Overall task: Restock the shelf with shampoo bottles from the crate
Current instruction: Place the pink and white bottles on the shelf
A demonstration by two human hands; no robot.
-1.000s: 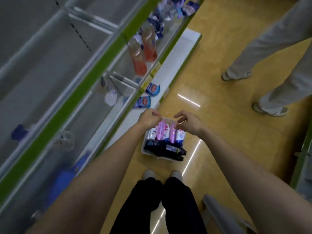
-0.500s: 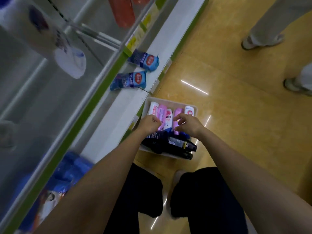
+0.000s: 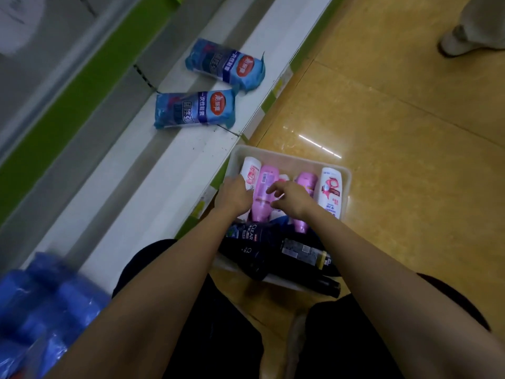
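I am crouched over a pale, translucent plastic crate (image 3: pixel 345 175) on a glossy yellow tiled floor (image 3: pixel 396 132), pressed against the foot of a white shelf (image 3: pixel 169 170) with a green edge strip. Both my bare forearms reach down into the crate.

My left hand (image 3: pixel 235 195) lies curled, fingers together, against the side of a smooth pink shampoo bottle (image 3: pixel 263 195) that lies lengthwise with a barcode label facing up; whether it grips the bottle I cannot tell. My right hand (image 3: pixel 293 196) hovers just beside it with fingers spread apart, closed on nothing, partly covering a second pink bottle (image 3: pixel 306 181). A white bottle with a pink flower print (image 3: pixel 250 170) lies at the crate's left wall, and another white one (image 3: pixel 331 192) at its right wall.

Across the near end of the crate lie dark, glossy black bottles (image 3: pixel 262 242) (one reads CLEAR), stacked crosswise over the necks of the pink ones.

On the shelf, well apart from the crate, lie two crinkly blue plastic packets (image 3: pixel 195 110) with red oval logos. A blurred heap of blue wrapped goods (image 3: pixel 41 310) sits at the shelf's near end. Another person's pale shoe (image 3: pixel 453 45) stands on the floor at far right.
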